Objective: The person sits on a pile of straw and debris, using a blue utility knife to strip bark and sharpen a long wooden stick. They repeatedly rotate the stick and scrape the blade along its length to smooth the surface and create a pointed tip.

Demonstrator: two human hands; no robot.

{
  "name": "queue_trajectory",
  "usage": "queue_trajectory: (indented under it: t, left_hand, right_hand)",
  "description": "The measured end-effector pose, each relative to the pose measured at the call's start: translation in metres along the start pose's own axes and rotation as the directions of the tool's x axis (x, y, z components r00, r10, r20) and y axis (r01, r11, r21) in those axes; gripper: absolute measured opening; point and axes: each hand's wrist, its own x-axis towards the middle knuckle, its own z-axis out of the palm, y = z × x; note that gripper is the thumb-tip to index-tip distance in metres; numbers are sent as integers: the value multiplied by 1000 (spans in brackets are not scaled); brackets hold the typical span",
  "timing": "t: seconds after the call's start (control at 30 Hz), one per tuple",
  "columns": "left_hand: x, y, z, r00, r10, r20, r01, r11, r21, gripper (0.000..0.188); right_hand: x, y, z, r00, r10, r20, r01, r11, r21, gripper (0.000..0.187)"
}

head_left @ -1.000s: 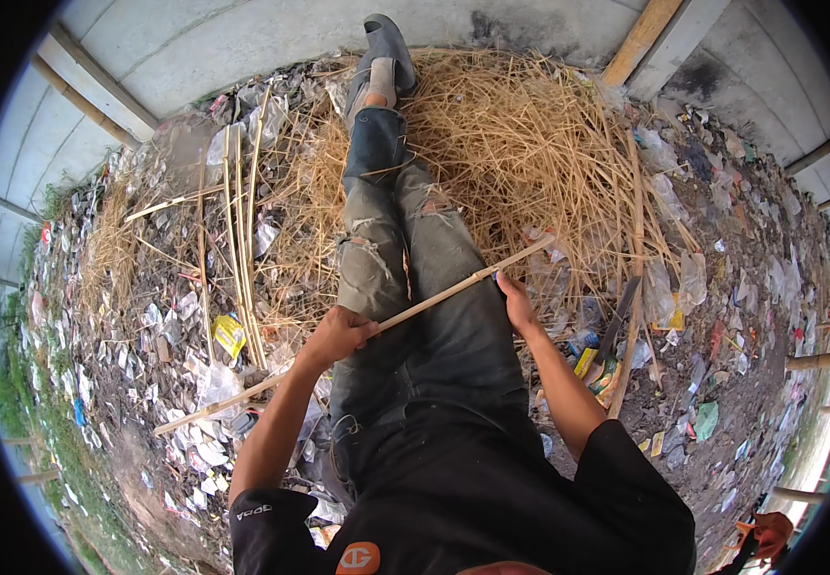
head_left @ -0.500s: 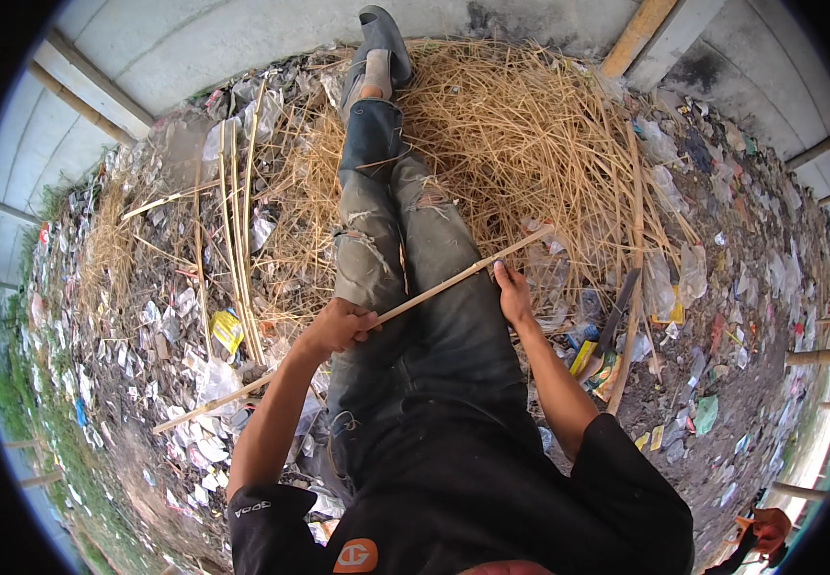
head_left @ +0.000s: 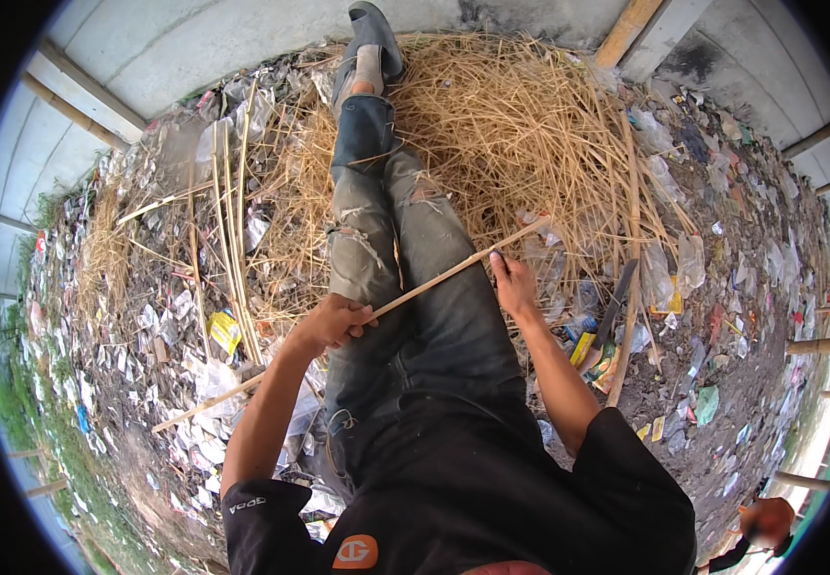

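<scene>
A long, thin bamboo strip lies slantwise across my thighs, its far end up to the right over the straw and its other end down to the left over the litter. My left hand is closed around it above my left thigh. Beside my right thigh, my right hand has curled fingers, with its thumb at the strip's lower edge. A small dark bit shows by that thumb, but what the fingers hold is hidden. My legs stretch out ahead, crossed at the ankles.
A heap of straw-like shavings lies around my legs. More bamboo strips rest on the left, and a longer bamboo piece on the right beside a dark blade. Plastic litter covers the ground. Concrete walls stand ahead; a person is at lower right.
The view has shifted slightly. My right thumb now sits closer against the bamboo strip and its fingers look more curled. My left hand keeps its hold on the strip.
</scene>
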Motion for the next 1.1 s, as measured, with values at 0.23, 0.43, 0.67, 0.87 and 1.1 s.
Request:
queue_trajectory:
  t: [0.23, 0.43, 0.67, 0.87, 1.1]
  left_hand:
    - [-4, 7, 0, 998, -51, 27, 52, 998, -35, 31]
    - [-3, 8, -1, 998, -56, 40, 57, 998, -27, 31]
    - [-3, 13, 5, 1000, -28, 4, 28, 999, 42, 29]
    - [-4, 13, 6, 1000, -20, 10, 20, 999, 30, 30]
    - [-3, 11, 8, 999, 36, -33, -33, 995, 97, 32]
  right_hand:
    - [2, 15, 21, 953, 164, 255, -295, 695, 655, 50]
    - [11, 24, -4, 866, 197, 459, -456, 688, 565, 53]
    - [5, 22, 17, 995, -14, 100, -24, 926, 377, 52]
    - [14, 33, -18, 695, 153, 702, -683, 443, 580, 41]
    - [7, 10, -2, 991, -127, 31, 126, 992, 30, 54]
